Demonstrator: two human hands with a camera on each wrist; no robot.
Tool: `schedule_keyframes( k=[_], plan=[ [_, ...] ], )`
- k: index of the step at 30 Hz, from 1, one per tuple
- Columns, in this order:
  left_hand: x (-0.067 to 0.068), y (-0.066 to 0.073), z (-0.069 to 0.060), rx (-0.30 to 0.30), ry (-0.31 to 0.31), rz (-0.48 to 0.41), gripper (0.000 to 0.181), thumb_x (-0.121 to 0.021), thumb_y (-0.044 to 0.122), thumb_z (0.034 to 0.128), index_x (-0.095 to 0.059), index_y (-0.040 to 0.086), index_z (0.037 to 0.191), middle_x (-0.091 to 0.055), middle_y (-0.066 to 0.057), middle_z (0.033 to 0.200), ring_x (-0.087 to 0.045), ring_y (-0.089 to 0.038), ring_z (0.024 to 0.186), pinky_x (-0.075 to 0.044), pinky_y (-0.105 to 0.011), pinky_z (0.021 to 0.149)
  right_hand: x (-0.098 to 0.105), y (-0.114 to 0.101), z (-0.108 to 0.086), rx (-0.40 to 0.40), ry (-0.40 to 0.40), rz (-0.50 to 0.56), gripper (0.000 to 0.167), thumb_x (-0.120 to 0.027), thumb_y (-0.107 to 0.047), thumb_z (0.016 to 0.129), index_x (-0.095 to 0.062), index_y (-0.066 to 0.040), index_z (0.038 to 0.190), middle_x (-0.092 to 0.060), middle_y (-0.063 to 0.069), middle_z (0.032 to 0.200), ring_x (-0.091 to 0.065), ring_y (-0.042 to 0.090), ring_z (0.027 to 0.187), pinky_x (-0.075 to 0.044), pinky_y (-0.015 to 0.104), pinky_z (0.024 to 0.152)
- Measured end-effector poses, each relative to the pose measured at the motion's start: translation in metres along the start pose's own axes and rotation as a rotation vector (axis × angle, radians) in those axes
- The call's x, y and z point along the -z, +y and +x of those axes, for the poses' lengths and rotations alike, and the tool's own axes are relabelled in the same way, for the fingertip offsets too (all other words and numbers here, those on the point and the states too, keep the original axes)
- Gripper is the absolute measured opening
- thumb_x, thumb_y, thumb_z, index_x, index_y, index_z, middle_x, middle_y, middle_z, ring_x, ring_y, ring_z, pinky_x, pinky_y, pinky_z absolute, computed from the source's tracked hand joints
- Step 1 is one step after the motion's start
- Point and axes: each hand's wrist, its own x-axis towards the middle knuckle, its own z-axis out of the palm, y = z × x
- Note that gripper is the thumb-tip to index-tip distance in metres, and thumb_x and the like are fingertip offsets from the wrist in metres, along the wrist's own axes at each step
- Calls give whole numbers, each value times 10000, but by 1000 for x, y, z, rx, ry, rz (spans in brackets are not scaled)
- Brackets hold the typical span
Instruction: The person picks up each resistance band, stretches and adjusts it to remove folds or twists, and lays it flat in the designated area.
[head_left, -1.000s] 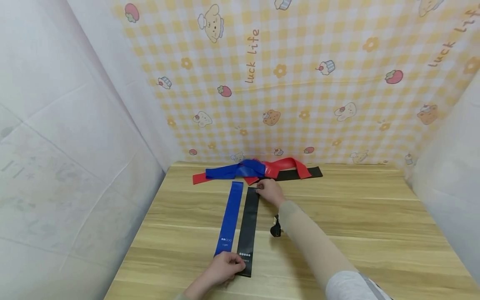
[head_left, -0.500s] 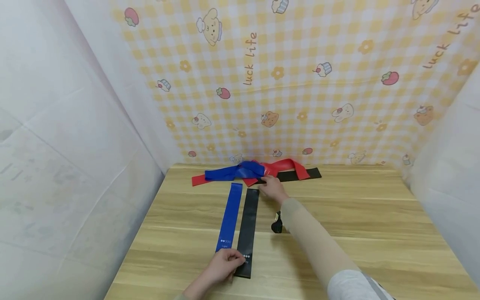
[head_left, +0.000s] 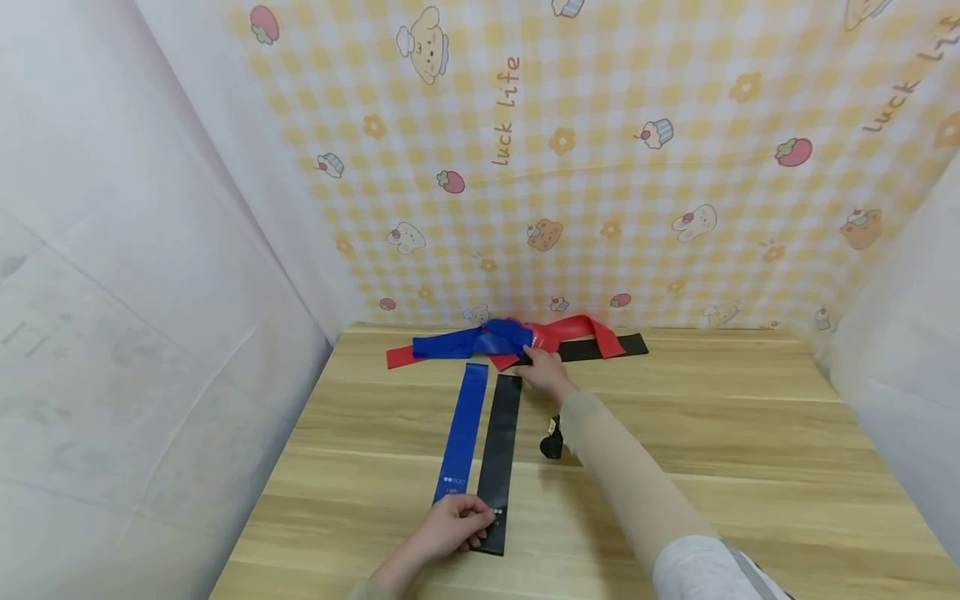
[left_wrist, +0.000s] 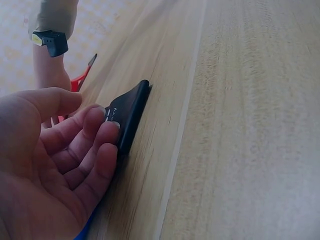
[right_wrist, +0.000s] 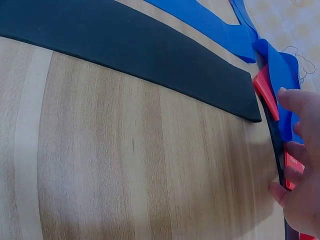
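Note:
Two flat resistance bands lie side by side on the table, a blue band (head_left: 465,425) and a black band (head_left: 501,450). My left hand (head_left: 452,527) is at the near end of the black one; in the left wrist view its bent fingertips (left_wrist: 106,159) touch the printed end, with the thumb held apart. My right hand (head_left: 549,377) reaches a heap of bands at the back: a blue band (head_left: 446,345), a red band (head_left: 577,329) and a black band (head_left: 588,351). In the right wrist view its fingers are spread beside the heap, pinching nothing visible.
The wooden table (head_left: 675,433) runs back to a yellow checked cloth (head_left: 600,183). White cloth walls (head_left: 150,333) stand at both sides. A small black camera (head_left: 552,442) sits on the right wrist.
My right hand has left the far end of the black band and moved slightly back to the heap. The left hand stays at the near end, its fingers shifted slightly.

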Motion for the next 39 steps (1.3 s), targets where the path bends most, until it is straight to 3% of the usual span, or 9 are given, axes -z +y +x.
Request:
schedule_keyframes(
  k=[8, 16, 24, 32, 39],
  plan=[
    [2, -1, -1, -1, -3, 4, 171, -655, 189, 929, -694, 33, 870, -614, -14, 679, -574, -114, 571, -443, -218, 476, 3, -3, -2, 10, -11, 3, 658, -563, -338, 957, -358, 29, 1463, -327, 223, 1514, -222, 436, 1388, -205, 534, 1115],
    [1, -1, -1, 1, 7, 11, 161, -654, 176, 928, -694, 31, 873, -612, -14, 675, -567, -108, 561, -436, -209, 464, 2, 2, 2, 8, 2, 26, 679, -582, -379, 942, -377, 1, 1465, -355, 243, 1488, -264, 471, 1329, -249, 557, 1085],
    [-2, -1, 0, 6, 16, 17, 160, -661, 182, 924, -691, 38, 862, -612, -16, 675, -565, -115, 556, -435, -218, 461, 2, 1, 5, -11, 6, 61, 680, -580, -305, 959, -287, -51, 1517, -337, 182, 1523, -243, 442, 1335, -235, 554, 1094],
    [-1, -1, 0, 4, 18, 40, 153, -658, 187, 926, -693, 52, 862, -611, -10, 677, -563, -116, 553, -438, -223, 458, 4, -1, 5, 29, 9, 17, 660, -579, -298, 962, -333, 51, 1465, -346, 226, 1503, -248, 430, 1368, -197, 527, 1103],
    [-1, 1, -1, 11, 21, 32, 149, -658, 178, 925, -692, 48, 860, -605, -11, 673, -558, -115, 548, -437, -219, 455, 3, -1, 6, -3, -19, 23, 632, -568, -330, 964, -371, -8, 1470, -306, 226, 1519, -209, 448, 1349, -220, 540, 1090]
  ],
)
